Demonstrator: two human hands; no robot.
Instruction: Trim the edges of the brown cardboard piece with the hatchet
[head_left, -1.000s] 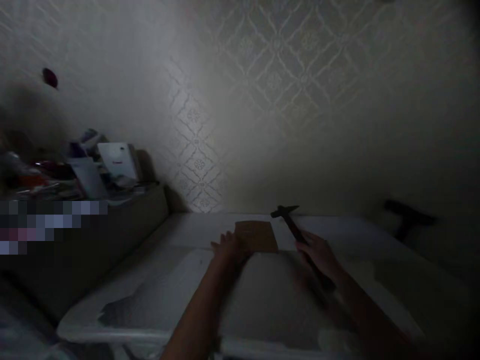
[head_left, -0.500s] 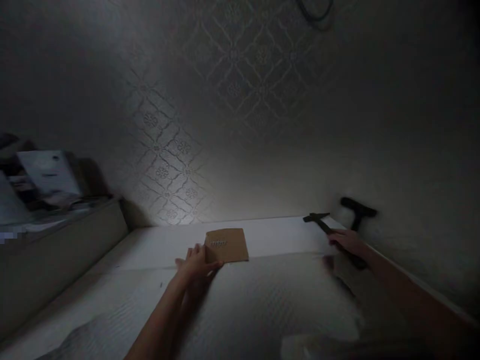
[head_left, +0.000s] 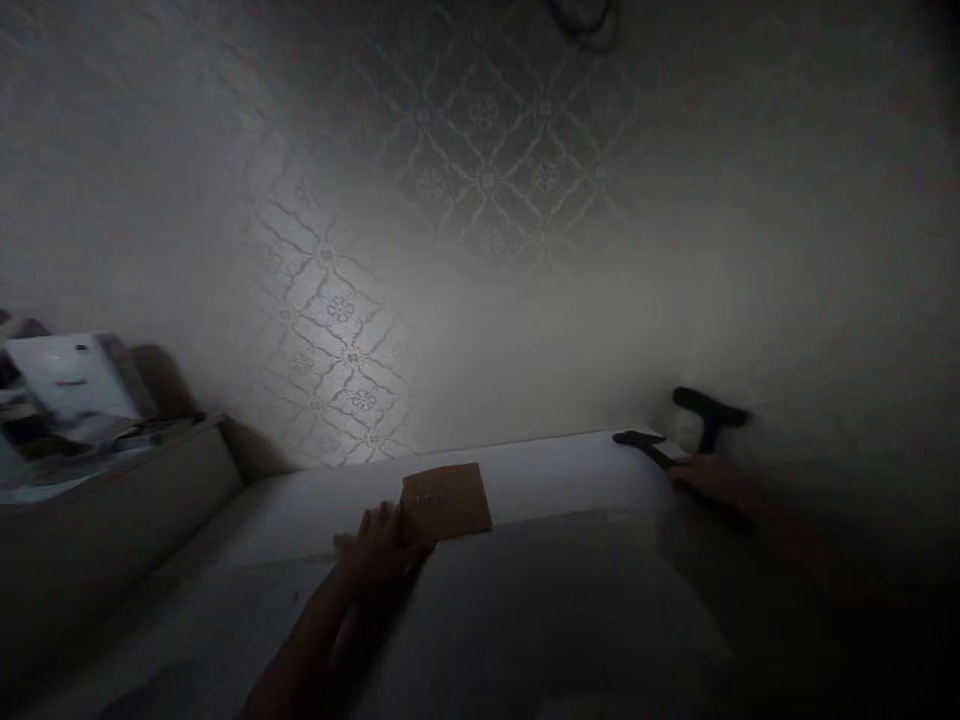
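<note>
The left hand (head_left: 379, 545) is laid flat, fingers spread, at the near-left corner of the brown cardboard piece (head_left: 446, 500) on the white panel (head_left: 570, 470); small pale marks are noted on the cardboard, no fastening discernible; farther right, the hammer (head_left: 651, 447) is gripped by the right hand (head_left: 709, 477), fingers curled round its handle, head low over the panel.

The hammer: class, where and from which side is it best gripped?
Grip the hammer by its handle, coming from the right, near side. Its head points left toward the wall, and the handle runs back under the right hand, already on it.
</note>
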